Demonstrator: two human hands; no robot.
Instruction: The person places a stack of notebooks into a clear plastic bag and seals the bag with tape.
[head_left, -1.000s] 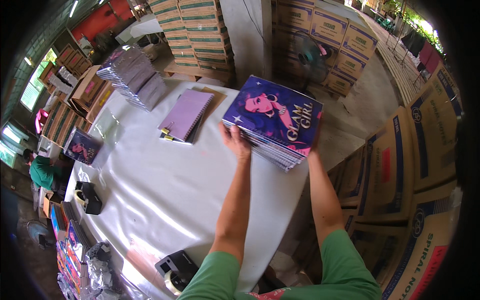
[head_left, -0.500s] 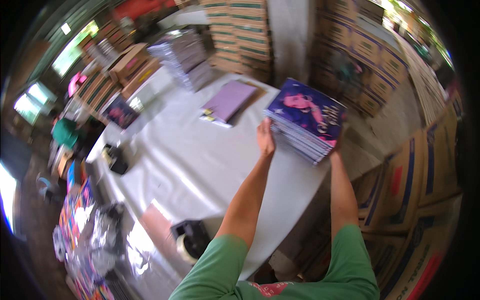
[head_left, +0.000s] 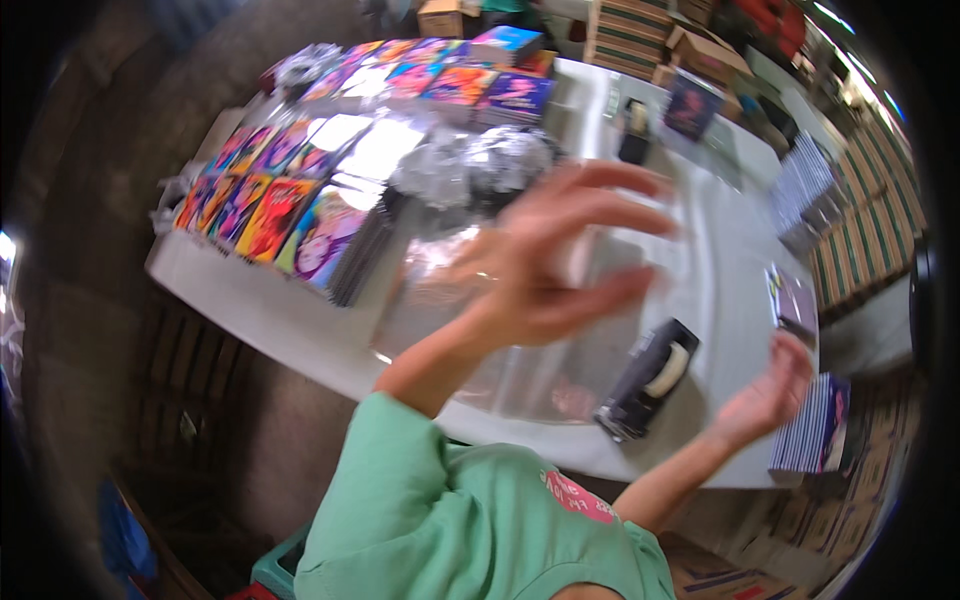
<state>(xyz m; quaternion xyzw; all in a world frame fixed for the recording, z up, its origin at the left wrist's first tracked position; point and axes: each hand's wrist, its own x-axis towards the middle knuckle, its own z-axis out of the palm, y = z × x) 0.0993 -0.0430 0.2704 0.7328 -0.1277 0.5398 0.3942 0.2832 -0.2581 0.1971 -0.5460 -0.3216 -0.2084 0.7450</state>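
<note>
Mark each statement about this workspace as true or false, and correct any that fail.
1. The person's bare left grip hangs open over the white table. True.
2. That left grip is holding a notebook. False: nothing shows in it.
3. A black tape dispenser with a pale roll sits on the table. True.
4. The person's shirt is orange. False: the short-sleeved fabric shirt is light green.
5. A stack of purple-covered notebooks lies near the person's right grip. True.
6. Every notebook on the table is plain white. False: the rows of glossy notebooks on the left are multicoloured.
</note>
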